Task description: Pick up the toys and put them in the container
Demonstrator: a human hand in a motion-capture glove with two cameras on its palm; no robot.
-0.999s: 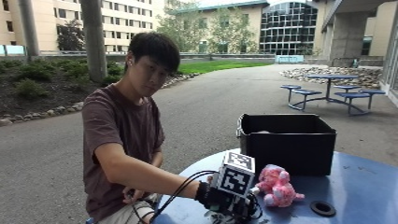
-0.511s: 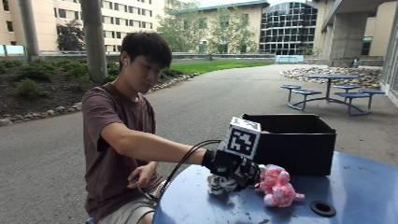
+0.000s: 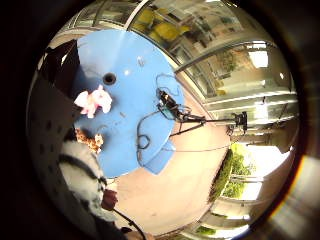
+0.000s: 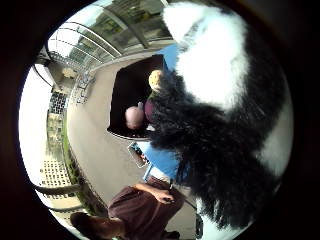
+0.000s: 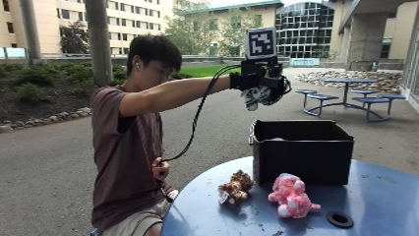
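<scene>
While raised high above the black container (image 5: 302, 152), grips a black-and-white plush toy (image 5: 255, 96) in the gloved right hand (image 5: 260, 81), fingers curled round it. Leaves a pink toy (image 5: 290, 195) and a brown toy (image 5: 234, 187) lying near each other on the blue desk (image 5: 367, 196), just beside the container, outdoors in a paved courtyard.

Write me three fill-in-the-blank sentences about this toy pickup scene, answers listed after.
1. The gloved right hand holds a black-and-white plush toy raised above the black ____.
2. The pink plush toy lies on the round ____ table.
3. Beside it lies a small ____ plush toy.

Answers: container; blue; brown
</scene>
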